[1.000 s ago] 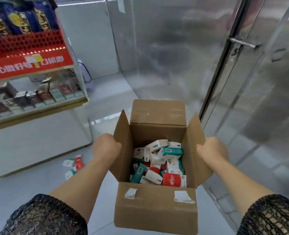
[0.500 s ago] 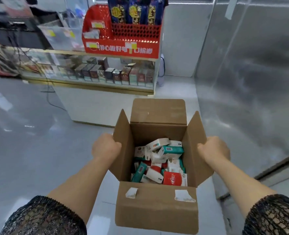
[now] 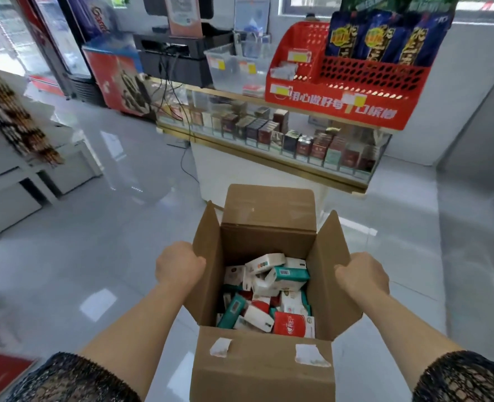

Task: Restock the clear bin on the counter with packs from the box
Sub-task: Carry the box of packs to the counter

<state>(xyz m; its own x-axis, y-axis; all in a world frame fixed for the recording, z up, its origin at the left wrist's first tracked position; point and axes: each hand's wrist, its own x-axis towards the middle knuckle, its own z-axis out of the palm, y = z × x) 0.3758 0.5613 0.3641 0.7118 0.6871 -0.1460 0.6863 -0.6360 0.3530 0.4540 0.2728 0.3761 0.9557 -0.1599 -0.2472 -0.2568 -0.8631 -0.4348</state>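
I carry an open cardboard box in front of me, above the floor. My left hand grips its left side under the raised flap. My right hand grips the right side the same way. Inside lie several small packs, white, teal and red, in a loose heap. The clear bin stands on the glass counter ahead, left of a red display rack. It looks mostly empty, with yellow labels on its front.
A red rack with blue snack bags sits on the counter's right part. Small boxes fill the glass case below. A black register unit and cables stand at the counter's left. White shelving is on the left; glossy floor lies between.
My view has swung left: the glass door is gone from sight and the counter with the clear bin now faces me. My hands hold the box as before.
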